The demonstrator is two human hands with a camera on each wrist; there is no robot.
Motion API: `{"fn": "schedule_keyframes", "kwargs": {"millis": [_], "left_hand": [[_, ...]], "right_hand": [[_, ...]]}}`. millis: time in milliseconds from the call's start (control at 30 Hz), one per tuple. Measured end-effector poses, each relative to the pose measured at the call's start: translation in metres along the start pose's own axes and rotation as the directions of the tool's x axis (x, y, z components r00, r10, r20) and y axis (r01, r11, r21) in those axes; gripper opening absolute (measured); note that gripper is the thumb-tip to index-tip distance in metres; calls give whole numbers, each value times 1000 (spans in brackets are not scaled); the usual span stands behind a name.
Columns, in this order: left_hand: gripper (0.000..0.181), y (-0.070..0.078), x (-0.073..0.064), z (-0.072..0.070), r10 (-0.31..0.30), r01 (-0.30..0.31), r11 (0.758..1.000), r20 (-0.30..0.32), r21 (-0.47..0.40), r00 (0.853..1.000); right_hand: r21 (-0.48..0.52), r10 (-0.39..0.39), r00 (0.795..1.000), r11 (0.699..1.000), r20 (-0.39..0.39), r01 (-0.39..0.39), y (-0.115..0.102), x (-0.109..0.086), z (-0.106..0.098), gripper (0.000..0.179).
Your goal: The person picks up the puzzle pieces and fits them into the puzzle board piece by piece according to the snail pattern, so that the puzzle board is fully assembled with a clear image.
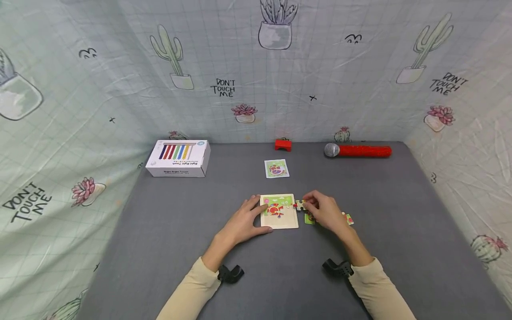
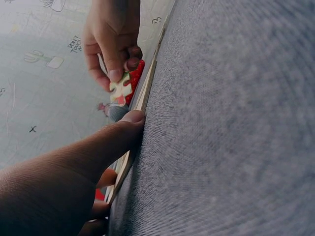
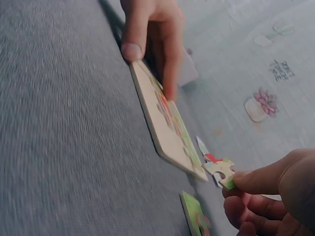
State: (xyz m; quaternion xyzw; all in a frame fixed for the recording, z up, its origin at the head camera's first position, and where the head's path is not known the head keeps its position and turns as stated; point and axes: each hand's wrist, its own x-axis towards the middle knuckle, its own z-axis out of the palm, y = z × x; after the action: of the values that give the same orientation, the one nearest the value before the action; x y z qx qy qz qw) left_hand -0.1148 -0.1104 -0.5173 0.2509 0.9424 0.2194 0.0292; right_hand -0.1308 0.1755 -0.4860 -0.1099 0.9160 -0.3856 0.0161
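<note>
A square wooden puzzle board [image 1: 286,223] lies on the grey table, its upper part filled with a green and red picture and its lower part bare wood. My left hand [image 1: 243,221] holds the board's left side, thumb at the near corner and fingers at the far edge and on the picture. Just past the board's right edge, my right hand [image 1: 325,212] pinches a small jigsaw piece [image 3: 227,172] between thumb and fingers, raised off the table. Another green piece [image 1: 309,219] lies below that hand, and more colourful pieces [image 1: 350,219] show partly behind its wrist.
Behind the board lies a square picture card [image 1: 277,169], with a red arch-shaped block [image 1: 283,145] farther back. A white box [image 1: 178,164] stands at the back left, and a red microphone [image 1: 364,151] lies at the back right. A printed cloth surrounds the table.
</note>
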Motion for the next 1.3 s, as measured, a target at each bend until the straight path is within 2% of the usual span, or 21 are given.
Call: {"fn": "schedule_keyframes", "kwargs": {"millis": [167, 333, 633, 1000, 1133, 1300], "left_hand": [[78, 0, 1, -1, -14, 14, 1000, 11, 4, 1000], [78, 0, 0, -1, -17, 17, 1000, 20, 5, 1000], [77, -1, 2, 0, -8, 8, 1000, 5, 3, 1000], [77, 0, 2, -1, 12, -12, 1000, -6, 25, 1000], [77, -1, 1, -2, 7, -7, 1000, -5, 23, 1000], [77, -1, 0, -5, 12, -12, 1000, -4, 14, 1000]], "right_hand": [[5, -51, 999, 999, 14, 51, -6, 4, 11, 15], [-2, -66, 997, 998, 42, 66, -9, 5, 21, 17], [-50, -62, 998, 997, -18, 61, -11, 7, 31, 14], [-104, -134, 989, 986, -58, 127, -11, 8, 37, 10], [-105, -154, 987, 983, -38, 149, -13, 10, 38, 12], [-116, -156, 987, 981, 34, 159, -17, 10, 36, 18]]}}
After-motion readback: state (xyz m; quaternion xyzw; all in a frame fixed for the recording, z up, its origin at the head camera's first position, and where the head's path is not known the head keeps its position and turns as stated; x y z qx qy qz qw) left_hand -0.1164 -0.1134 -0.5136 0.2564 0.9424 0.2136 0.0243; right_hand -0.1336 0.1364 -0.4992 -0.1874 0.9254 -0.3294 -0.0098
